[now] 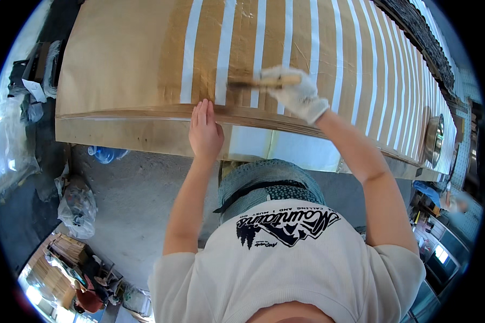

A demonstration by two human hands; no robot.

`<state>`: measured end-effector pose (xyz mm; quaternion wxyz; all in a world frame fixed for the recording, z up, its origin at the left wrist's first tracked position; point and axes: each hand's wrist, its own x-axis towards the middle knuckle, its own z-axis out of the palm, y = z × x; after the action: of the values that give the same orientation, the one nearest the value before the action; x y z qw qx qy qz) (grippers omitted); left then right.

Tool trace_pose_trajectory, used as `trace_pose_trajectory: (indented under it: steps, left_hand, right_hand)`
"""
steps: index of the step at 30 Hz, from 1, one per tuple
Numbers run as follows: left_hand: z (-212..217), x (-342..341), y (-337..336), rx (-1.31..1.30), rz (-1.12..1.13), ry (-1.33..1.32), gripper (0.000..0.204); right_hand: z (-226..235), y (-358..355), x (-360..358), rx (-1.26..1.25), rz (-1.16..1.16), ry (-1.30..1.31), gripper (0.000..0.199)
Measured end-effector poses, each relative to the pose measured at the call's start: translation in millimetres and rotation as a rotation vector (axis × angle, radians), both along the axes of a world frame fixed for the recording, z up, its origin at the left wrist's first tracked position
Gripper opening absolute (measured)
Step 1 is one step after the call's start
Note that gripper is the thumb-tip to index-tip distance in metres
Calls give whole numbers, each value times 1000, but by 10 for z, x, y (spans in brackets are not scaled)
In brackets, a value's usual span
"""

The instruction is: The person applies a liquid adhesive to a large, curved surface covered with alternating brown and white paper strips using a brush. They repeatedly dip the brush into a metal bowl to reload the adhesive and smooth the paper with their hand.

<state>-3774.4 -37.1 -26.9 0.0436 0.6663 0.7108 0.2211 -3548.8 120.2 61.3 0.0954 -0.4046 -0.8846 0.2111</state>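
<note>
My bare left hand (pixel 206 131) lies at the near edge of a stack of brown paper sheets (pixel 110 54), its fingers stretched out flat and close together on the paper. My right hand (pixel 299 97), in a white knit glove, is closed round the wooden handle of a flat brush (pixel 277 82). The dark bristles point left over the paper, right of my left hand; whether they touch it is blurred. White strips (pixel 225 48) run across the sheets at intervals, with darker, glossy brown bands between them.
The sheets rest on a long wooden table (pixel 129 133). A steel bowl (pixel 434 140) stands at its right end. Below, a blue plastic bottle (pixel 106 154) and a clear bag of scraps (pixel 78 207) lie on the floor. Other people appear at lower left (pixel 89 296) and far right (pixel 451 203).
</note>
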Motion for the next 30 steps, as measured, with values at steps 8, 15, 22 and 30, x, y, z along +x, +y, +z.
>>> trace_pose_trajectory:
  steps: [8,15,22,30]
  left_hand:
    - [12,12,-8,-53,-13,-6,60]
    - [108,121,-50,-63,-21,-63,61]
    - [330,550,107,9,-271,-4,68]
    - [106,558,227,-51,-376,143,69]
  right_hand:
    - [-64,-414,128,317,-64,-133,20]
    - [62,165,334,168,-214,8,25]
    - [-32,-171,730,222,-158,-32,18]
    - [263,1383,648,2,-433,-237,35]
